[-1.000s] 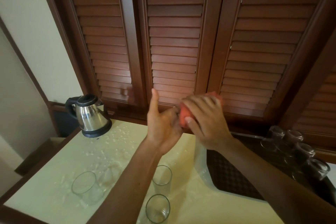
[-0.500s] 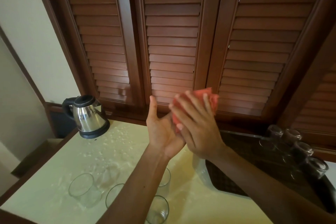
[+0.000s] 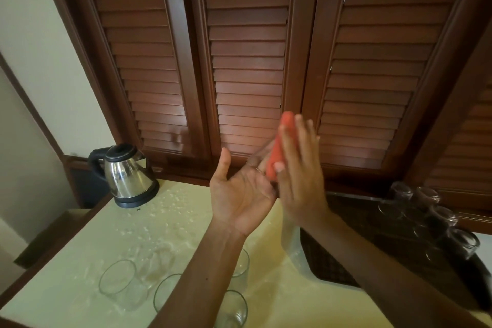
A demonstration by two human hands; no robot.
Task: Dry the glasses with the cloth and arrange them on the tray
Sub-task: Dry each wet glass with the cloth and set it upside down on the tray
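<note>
While my two bare hands are raised above the pale yellow countertop (image 3: 186, 224), my left hand (image 3: 241, 196) lies open with the palm up, thumb standing apart, and a clear drinking glass (image 3: 259, 156) rests across its fingers, though the glass is hard to make out against the wood behind it. My right hand (image 3: 298, 168) is flat, fingers straight and slightly spread, pressing a folded orange-red cloth (image 3: 279, 149) against that glass, so the cloth sits between my right palm and the glass. Below my left forearm, several clear round tumblers (image 3: 117, 278) wait on the wet countertop, which is scattered with water drops; I cannot tell their exact number because my arm covers part of the group. To my right lies a dark brown tray with a textured surface (image 3: 327, 261), and a cluster of clear glasses (image 3: 426, 210) stands on its far part, apparently upside down. A polished steel electric kettle with a black lid and handle (image 3: 125, 176) stands at the back left corner of the countertop. Dark brown louvred wooden shutters (image 3: 247, 48) fill the wall behind.
</note>
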